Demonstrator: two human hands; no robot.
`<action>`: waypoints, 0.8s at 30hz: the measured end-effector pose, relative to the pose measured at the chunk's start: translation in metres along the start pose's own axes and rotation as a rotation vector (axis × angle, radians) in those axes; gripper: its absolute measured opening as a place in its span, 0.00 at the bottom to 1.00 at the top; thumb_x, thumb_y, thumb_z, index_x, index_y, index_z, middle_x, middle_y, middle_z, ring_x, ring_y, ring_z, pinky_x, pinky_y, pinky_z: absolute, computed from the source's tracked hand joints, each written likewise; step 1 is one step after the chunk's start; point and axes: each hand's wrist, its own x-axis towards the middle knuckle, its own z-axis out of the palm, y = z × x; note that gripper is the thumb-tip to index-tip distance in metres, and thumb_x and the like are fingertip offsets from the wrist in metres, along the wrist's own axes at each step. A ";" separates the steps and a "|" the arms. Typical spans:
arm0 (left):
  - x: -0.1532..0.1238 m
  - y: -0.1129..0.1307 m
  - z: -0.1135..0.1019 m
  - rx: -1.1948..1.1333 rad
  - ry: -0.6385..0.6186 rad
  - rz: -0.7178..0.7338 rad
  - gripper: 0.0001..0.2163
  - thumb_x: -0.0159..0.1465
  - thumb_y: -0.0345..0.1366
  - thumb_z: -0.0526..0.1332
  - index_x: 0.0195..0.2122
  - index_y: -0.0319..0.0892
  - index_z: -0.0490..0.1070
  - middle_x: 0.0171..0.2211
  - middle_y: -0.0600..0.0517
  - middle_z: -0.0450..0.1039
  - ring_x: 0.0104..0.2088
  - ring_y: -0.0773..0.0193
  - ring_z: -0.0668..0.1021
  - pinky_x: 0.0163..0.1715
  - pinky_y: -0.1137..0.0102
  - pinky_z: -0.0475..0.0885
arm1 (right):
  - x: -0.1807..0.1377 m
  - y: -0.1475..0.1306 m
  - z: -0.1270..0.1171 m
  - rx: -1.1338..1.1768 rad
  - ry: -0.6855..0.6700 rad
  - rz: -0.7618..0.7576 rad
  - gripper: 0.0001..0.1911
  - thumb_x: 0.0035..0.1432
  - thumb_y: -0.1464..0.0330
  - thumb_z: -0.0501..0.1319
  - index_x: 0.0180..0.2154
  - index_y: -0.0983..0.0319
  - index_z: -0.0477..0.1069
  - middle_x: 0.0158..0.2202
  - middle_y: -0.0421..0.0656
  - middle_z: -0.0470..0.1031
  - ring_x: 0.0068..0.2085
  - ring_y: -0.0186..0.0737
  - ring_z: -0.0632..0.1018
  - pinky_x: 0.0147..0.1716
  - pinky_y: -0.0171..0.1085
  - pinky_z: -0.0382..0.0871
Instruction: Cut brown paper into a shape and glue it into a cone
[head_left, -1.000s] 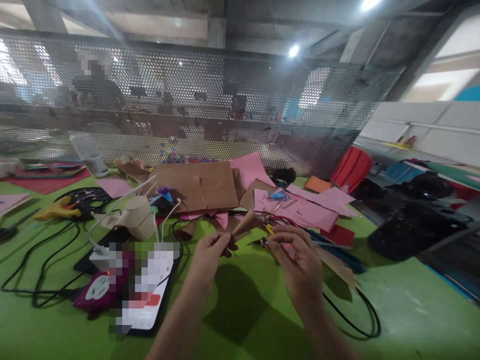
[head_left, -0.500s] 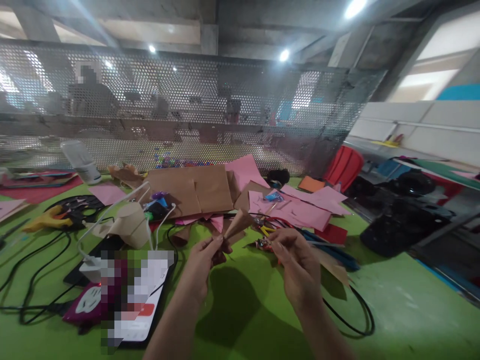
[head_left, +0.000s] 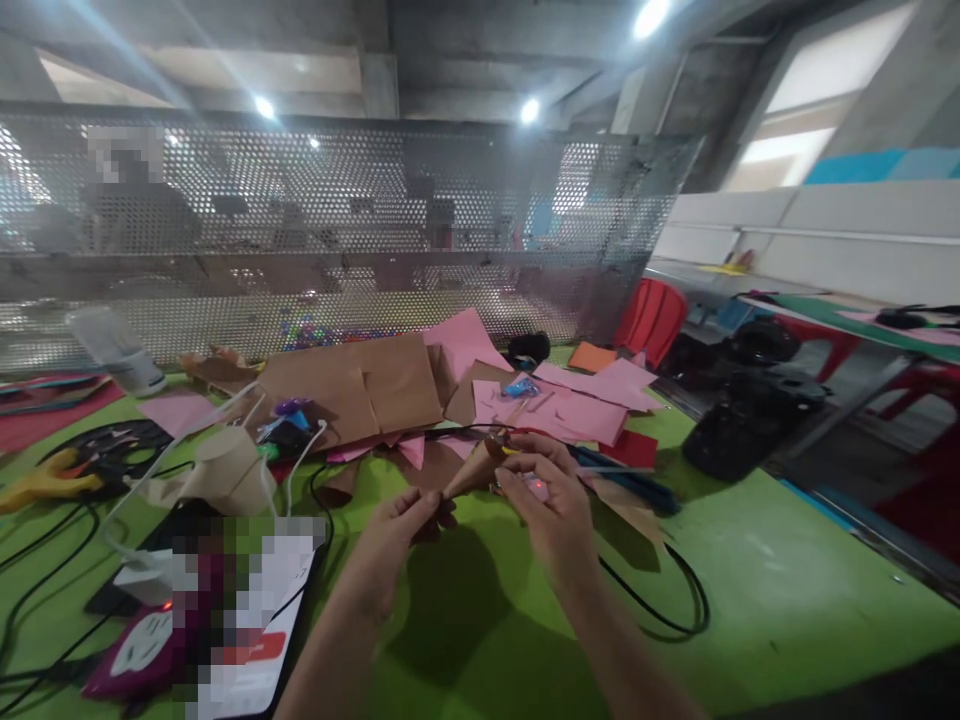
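Observation:
A cone of rolled brown paper points its narrow end toward my left hand, whose thumb and fingers pinch that tip. Its wider end faces up and to the right. Against that wide end are the curled fingers of my right hand; whatever they grip, if anything, is hidden. A small shiny object with a reddish glint shows just behind the right fingers, too blurred to name. Farther left, another brown paper cone lies on the green table.
Brown cardboard and pink paper sheets spread across the back. On the left are a phone, a purple power strip, cables and a yellow glue gun. A black cable loops on the right. Behind stands a perforated metal screen.
My right hand has moved left to the wide end of the paper cone. The left hand keeps its pinch on the tip. The whole view has shifted slightly to the right.

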 end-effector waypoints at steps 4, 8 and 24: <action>0.001 -0.003 -0.002 -0.031 0.022 -0.001 0.17 0.49 0.48 0.73 0.30 0.39 0.78 0.27 0.50 0.77 0.28 0.70 0.74 0.30 0.78 0.65 | -0.001 0.001 -0.001 0.175 0.056 0.098 0.08 0.61 0.62 0.61 0.32 0.58 0.75 0.45 0.46 0.69 0.46 0.46 0.72 0.38 0.41 0.71; 0.002 -0.005 -0.003 -0.072 0.036 -0.012 0.18 0.47 0.48 0.74 0.29 0.39 0.78 0.29 0.51 0.78 0.29 0.69 0.75 0.30 0.77 0.66 | -0.001 -0.002 -0.004 0.245 0.080 0.116 0.10 0.64 0.61 0.58 0.31 0.58 0.72 0.44 0.45 0.70 0.43 0.44 0.73 0.37 0.38 0.71; 0.000 0.000 0.004 -0.082 0.063 -0.052 0.19 0.44 0.48 0.75 0.28 0.37 0.78 0.27 0.50 0.77 0.27 0.70 0.74 0.29 0.77 0.66 | 0.001 -0.005 -0.003 -0.007 -0.028 -0.002 0.07 0.58 0.64 0.62 0.29 0.57 0.75 0.44 0.47 0.73 0.49 0.51 0.72 0.49 0.49 0.66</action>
